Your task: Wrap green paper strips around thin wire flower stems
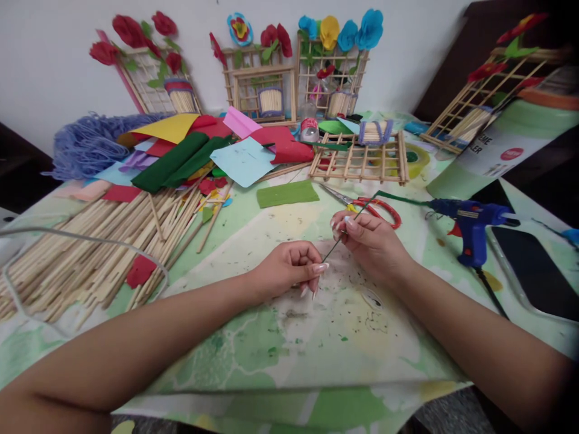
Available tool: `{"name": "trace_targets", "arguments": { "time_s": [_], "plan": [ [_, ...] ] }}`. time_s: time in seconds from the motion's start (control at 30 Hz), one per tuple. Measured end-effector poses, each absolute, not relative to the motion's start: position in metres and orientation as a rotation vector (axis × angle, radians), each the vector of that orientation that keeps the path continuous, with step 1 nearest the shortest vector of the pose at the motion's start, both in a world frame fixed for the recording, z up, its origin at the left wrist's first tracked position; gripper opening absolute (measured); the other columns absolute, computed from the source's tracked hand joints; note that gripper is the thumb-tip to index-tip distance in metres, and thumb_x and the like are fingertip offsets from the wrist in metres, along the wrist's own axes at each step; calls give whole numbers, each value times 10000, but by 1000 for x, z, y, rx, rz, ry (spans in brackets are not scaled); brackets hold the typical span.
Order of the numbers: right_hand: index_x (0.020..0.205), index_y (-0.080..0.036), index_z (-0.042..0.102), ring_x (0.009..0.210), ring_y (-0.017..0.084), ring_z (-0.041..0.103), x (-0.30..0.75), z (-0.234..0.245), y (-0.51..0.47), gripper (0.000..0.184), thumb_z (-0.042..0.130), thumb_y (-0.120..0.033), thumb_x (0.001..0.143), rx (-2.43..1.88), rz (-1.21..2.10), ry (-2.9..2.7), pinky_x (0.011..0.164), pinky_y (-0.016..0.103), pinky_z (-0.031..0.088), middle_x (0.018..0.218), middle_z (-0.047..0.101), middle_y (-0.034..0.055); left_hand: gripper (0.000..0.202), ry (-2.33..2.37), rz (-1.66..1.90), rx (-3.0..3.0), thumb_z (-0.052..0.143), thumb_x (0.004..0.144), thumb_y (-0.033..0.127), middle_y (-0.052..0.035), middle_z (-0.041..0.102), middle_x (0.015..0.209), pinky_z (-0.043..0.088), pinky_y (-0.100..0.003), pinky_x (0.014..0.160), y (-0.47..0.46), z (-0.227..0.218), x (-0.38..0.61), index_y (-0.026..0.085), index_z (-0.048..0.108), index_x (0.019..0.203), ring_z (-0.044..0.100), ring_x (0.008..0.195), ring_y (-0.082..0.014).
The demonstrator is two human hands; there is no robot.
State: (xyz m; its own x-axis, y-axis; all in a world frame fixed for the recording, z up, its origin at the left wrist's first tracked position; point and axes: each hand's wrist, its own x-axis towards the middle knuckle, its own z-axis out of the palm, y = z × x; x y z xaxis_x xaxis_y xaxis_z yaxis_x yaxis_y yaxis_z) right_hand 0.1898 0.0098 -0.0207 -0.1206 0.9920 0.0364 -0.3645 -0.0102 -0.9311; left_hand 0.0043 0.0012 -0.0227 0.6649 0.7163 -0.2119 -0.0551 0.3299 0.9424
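the left hand (296,268) pinches the lower end of a thin green stem (335,245) between thumb and fingertips, its other fingers curled in. the right hand (368,244) pinches the same stem farther up, thumb against forefinger, palm half turned up. the stem slants between the two hands, above the middle of the patterned cloth (253,367), and rises past the right hand. at its top a green strip (400,197) bends off to the right, toward the nozzle of the blue glue gun (473,226); whether strip and nozzle touch, i cannot tell. the scissors (386,211) lie just behind the right hand, red handles nearest it, blades pointing away to the left. a piece of green paper (287,194) lies flat just beside the blade tips. to the right of the glue gun is a phone (538,274), and behind the gun a pale green tumbler (506,144). many sticks (85,259) are spread over the left side, with a grey cable (97,237) running across them and a red petal (141,271) on top. behind them sit a heap of purple yarn (97,144) and a pile of coloured sheets (246,161). a stick frame (359,178) lies beyond the scissors, near a small bottle (309,128). along the wall, upright frames (265,70) carry paper flowers (329,33) in red, blue and yellow.
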Motion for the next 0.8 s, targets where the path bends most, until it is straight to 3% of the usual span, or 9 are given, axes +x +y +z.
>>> {"name": "trace_targets", "arguments": {
  "time_s": [0.27, 0.5, 0.8],
  "plan": [
    [560, -201, 580, 611, 121, 429, 185, -22, 7, 319, 784, -432, 645, -948, 1355, -1052, 603, 276, 364, 607, 497, -18, 355, 692, 502, 1138, 752, 679, 399, 12, 609, 491, 347, -139, 375, 2, -23, 5, 132, 522, 709, 479, 377, -43],
    [756, -225, 702, 721, 129, 512, 188, -23, 9, 241, 750, -449, 681, -908, 1483, -1040, 695, 286, 432, 829, 609, 14, 368, 731, 554, 1139, 749, 677, 424, 6, 619, 508, 348, -149, 387, 1, -23, 5, 135, 525, 713, 486, 388, -49],
    [684, -237, 707, 726, 124, 491, 191, -22, 11, 162, 736, -394, 715, -895, 1395, -1007, 697, 264, 431, 813, 605, 7, 348, 738, 465, 1212, 633, 793, 460, -27, 675, 640, 361, -162, 456, 4, -25, 8, 118, 577, 767, 533, 459, -44]
  ]
}}
